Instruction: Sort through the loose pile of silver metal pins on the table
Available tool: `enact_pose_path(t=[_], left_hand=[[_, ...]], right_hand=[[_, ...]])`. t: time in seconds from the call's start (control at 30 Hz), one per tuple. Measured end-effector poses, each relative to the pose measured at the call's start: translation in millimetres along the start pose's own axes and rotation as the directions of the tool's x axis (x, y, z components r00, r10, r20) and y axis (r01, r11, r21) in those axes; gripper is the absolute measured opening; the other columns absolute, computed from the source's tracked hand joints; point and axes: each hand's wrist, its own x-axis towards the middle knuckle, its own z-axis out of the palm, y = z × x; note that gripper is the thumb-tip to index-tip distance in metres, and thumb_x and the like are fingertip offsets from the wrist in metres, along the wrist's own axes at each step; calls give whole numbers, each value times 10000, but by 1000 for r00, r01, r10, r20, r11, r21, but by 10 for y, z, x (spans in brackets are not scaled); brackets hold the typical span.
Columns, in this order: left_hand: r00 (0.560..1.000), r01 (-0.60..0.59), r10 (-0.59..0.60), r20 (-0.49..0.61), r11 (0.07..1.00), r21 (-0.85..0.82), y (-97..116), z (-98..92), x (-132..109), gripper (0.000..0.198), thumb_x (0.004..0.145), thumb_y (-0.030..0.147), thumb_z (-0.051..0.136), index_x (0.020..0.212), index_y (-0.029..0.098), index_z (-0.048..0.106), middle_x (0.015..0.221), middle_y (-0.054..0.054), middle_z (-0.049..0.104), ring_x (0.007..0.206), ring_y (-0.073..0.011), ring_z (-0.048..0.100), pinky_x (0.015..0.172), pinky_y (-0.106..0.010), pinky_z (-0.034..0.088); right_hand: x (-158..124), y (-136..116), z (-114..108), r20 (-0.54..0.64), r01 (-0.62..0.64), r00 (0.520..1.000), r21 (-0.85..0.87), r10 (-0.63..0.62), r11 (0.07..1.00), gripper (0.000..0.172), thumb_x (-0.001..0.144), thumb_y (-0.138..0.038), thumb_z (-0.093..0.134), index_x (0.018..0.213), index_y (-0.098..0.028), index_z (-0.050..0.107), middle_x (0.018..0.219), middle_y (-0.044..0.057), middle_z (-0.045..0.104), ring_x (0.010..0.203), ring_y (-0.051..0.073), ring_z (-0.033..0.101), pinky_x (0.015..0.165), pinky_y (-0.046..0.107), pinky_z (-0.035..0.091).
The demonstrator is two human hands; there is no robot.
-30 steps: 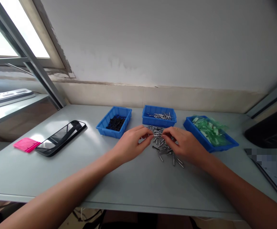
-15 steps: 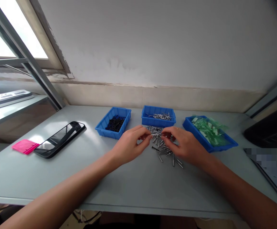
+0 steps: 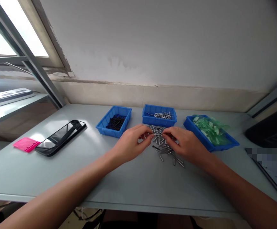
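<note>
A loose pile of silver metal pins (image 3: 165, 149) lies on the grey table (image 3: 133, 184), just in front of the middle blue tray. My left hand (image 3: 131, 143) rests at the pile's left edge with its fingers curled and pinched together on pins. My right hand (image 3: 185, 144) lies over the pile's right side, its fingertips pinched near the left hand's. What exactly each pinch holds is too small to make out. Both forearms reach in from the near edge.
Three blue trays stand in a row behind the pile: the left tray (image 3: 113, 125) with dark pieces, the middle tray (image 3: 159, 116) with silver pins, the right tray (image 3: 210, 133) with green bags. A black phone (image 3: 60, 137) and pink card (image 3: 26, 144) lie left. A dark device (image 3: 271, 130) sits right.
Both hands stay pinched over the pin pile, their fingertips shifting only slightly. The view has moved a little.
</note>
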Motion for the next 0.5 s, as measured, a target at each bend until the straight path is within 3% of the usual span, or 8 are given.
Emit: enact_pose_path(t=[0.5], left_hand=[[999,12,-12,38,1000,-12,-32,31,-4,179,847,281,553,963,166,626,792,-23,619,677,-113,543,652,-252,455]], right_hand=[[-16,-16,16,8,-24,1000,18,24,1000,117,908,-238,425,942,-202,532,781,3,629,679,136,576,606,250,411]])
